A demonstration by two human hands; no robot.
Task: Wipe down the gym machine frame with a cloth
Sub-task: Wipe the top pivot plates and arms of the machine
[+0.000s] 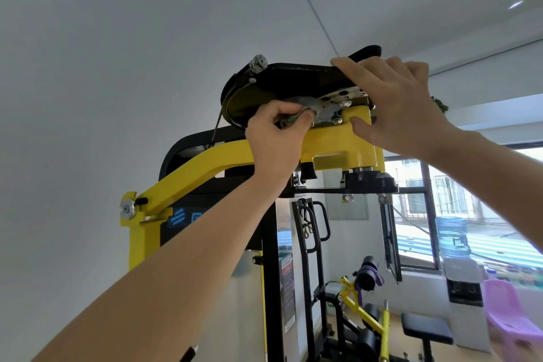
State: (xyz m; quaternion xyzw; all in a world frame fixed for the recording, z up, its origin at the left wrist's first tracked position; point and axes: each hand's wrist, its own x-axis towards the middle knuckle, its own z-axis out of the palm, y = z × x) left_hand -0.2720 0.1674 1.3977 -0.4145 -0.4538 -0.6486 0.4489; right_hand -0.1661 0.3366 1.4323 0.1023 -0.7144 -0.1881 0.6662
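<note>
Stage: wiping is under way at the very top of the machine; judged to be mid-task, not close to the end.
Left hand: raised overhead, fingers curled tight around the cloth, which they pinch in a bunch.
Cloth: small, grey-green, pressed against the underside of the black cam plate, just beside the silver numbered plate.
Right hand: fingers hooked over the cam plate's upper edge, thumb on the yellow bracket below; it clasps the assembly, apparently to steady it.
Done so far: cannot tell. No wet streak, dust line or shine separates wiped metal from unwiped.
In contact now: only the joint where the cam plate meets the bracket.
Left to do (judgement): the sloping yellow arm, the yellow post and the black uprights lower down, all well apart from the cloth.
Note: most of the frame lies below the hands.
</note>
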